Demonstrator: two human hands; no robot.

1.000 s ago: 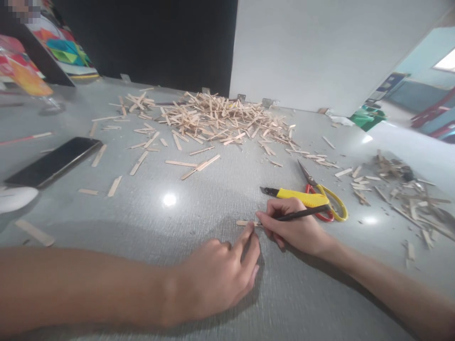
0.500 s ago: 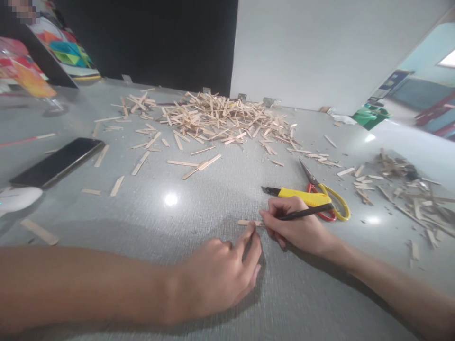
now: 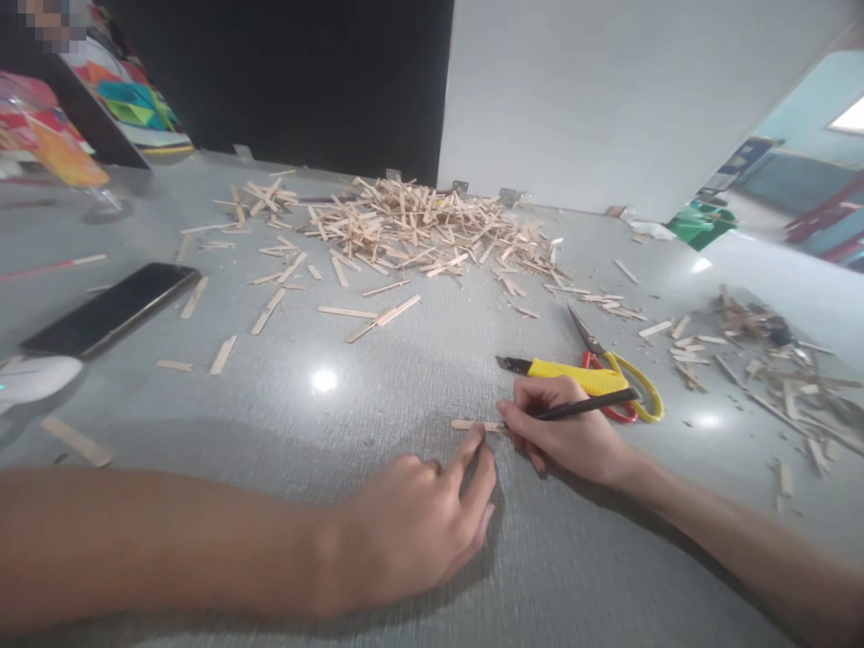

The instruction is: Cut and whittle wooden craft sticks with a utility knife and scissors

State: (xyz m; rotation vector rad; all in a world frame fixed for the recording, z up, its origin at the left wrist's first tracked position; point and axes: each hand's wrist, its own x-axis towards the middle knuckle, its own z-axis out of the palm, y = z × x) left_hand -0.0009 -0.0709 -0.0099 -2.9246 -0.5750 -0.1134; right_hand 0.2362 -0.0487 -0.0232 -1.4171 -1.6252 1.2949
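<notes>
A short flat wooden stick (image 3: 465, 425) lies on the grey table, level with my fingertips. My left hand (image 3: 432, 513) rests with its index fingertip on the stick, pressing it down. The fingers I can see are stretched out, index and middle apart. My right hand (image 3: 557, 423) is closed around a black pen (image 3: 594, 402), its tip hidden by my fingers at the stick's right end. Just beyond the right hand lies a yellow utility knife (image 3: 573, 374) with its dark blade end pointing left. Scissors (image 3: 634, 382) with yellow and red handles lie partly under the knife.
A large heap of wooden sticks (image 3: 418, 220) lies at the back. Broken wood scraps (image 3: 803, 387) are on the right. At the left are a phone (image 3: 112, 308), a white mouse (image 3: 40, 378) and a tilted bottle (image 3: 64, 153). A green bin (image 3: 702, 223) stands beyond.
My right hand and the pen have shifted slightly to the right along the stick, baring a little more of it. My left hand stays in place.
</notes>
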